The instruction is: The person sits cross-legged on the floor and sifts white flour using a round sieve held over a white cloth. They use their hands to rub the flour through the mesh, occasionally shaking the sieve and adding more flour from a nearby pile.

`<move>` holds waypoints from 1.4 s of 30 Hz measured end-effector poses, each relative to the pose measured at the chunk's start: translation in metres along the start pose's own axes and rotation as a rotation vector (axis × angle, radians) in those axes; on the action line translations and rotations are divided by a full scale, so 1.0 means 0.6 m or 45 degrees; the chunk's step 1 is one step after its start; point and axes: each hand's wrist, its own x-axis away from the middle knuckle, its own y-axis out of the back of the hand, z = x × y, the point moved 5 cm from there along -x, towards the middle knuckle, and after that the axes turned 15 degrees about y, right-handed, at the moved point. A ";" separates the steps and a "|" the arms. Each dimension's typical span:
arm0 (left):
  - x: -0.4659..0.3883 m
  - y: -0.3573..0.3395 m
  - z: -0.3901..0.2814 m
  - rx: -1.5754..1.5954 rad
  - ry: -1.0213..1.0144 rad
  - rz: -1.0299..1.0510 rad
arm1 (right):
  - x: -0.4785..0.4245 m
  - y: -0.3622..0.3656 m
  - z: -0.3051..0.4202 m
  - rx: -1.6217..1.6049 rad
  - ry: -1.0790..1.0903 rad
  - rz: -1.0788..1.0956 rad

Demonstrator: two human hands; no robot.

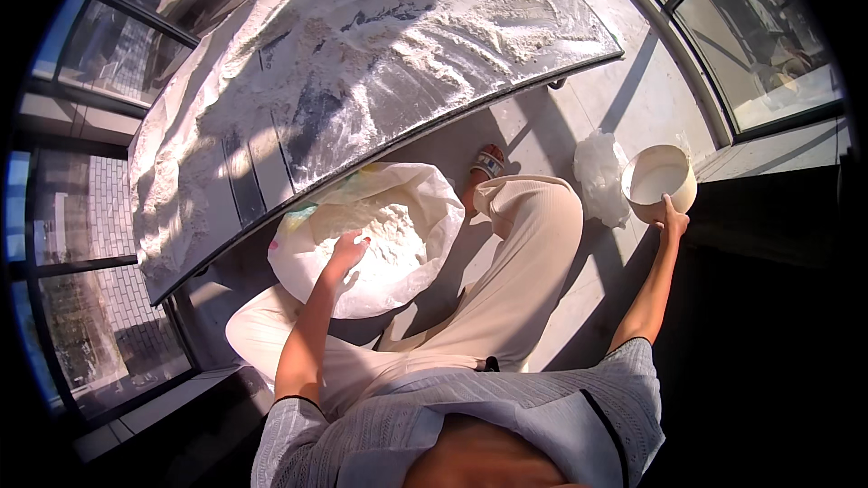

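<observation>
A white plastic sack point(441, 217) with its mouth folded wide stands between my knees. Loose white powder point(393, 234), like flour, fills it. My left hand point(348, 251) reaches over the sack's near rim, down at the powder. Its fingers are partly hidden, so I cannot tell whether they hold any. Out to the right, my right hand point(671, 220) grips the near rim of a round cream-coloured bowl point(683, 183), thumb on the edge. Something white, liquid or powder, lies inside the bowl.
A low dark-topped table point(319, 112), coated in streaked white powder, spans the front; its near edge passes just beyond the sack. A crumpled white plastic bag point(600, 176) sits left of the bowl. Glass windows point(759, 47) border both sides. My sandalled foot point(488, 161) rests on the tiled floor.
</observation>
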 end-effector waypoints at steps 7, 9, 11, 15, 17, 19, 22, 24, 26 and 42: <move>0.031 0.034 0.007 -0.185 -0.234 -0.175 | 0.113 0.004 0.149 -1.472 -0.009 0.647; 0.049 0.065 0.013 -0.014 -0.401 -0.213 | 0.141 -0.038 0.245 -1.335 0.067 0.672; 0.077 0.106 -0.006 0.030 -0.524 -0.395 | 0.157 -0.077 0.348 -1.096 0.211 0.739; 0.119 0.237 -0.025 0.225 -0.698 -0.731 | 0.154 -0.252 0.531 -0.787 0.431 1.068; 0.099 0.304 -0.015 0.298 -0.828 -0.894 | 0.174 -0.349 0.632 -0.784 0.514 1.185; 0.058 0.371 -0.006 0.260 -0.573 -0.856 | 0.202 -0.457 0.734 -0.799 0.554 1.270; -0.026 0.480 0.053 0.295 -0.352 -0.997 | 0.328 -0.628 0.909 -0.853 0.600 1.388; -0.105 0.547 0.084 0.215 -0.248 -1.066 | 0.361 -0.755 1.012 -0.842 0.741 1.485; -0.177 0.603 0.092 0.216 -0.260 -1.111 | 0.383 -0.855 1.100 -0.851 0.895 1.523; -0.104 0.960 0.382 0.520 0.292 -1.079 | 1.052 -1.120 1.538 -0.497 1.183 1.806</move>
